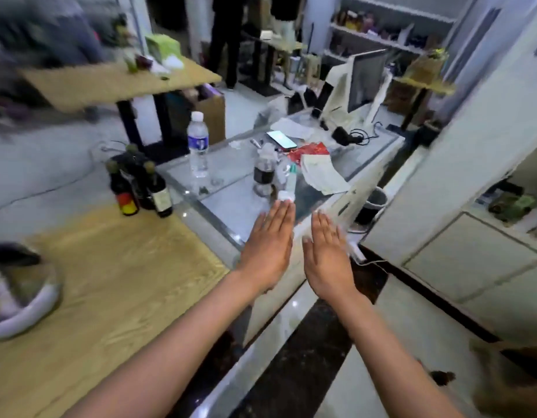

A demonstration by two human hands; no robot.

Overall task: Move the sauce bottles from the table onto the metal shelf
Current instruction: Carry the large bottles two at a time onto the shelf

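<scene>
A small bunch of dark glass sauce bottles (140, 184) with green caps is being kept at the far corner of the pale wooden worktop (110, 282). The bottles are being stood upright and close together, some of them touching, most likely so that they can be picked up one after another. None of them is being held. The metal shelf cannot be told for sure in this blurry view; some shelves with jars are being shown far off at the back.

Both bare arms are being stretched straight out in front of the person. The left hand (268, 245) and the right hand (327, 254) are being held flat, backs up, side by side but apart. The fingers (280, 215) of each hand are being pressed together and pointed forward, and nothing is being pinched or gripped. The hands are being held over the edge of a glass-topped counter (231, 203), well apart from the sauce bottles, which are off to the left.

On the glass counter a clear plastic water bottle (198, 146) with a white cap is being left standing, with papers and a phone lying near it.

It seems the task is only just being started, and a reach to the left is being called for next.
</scene>
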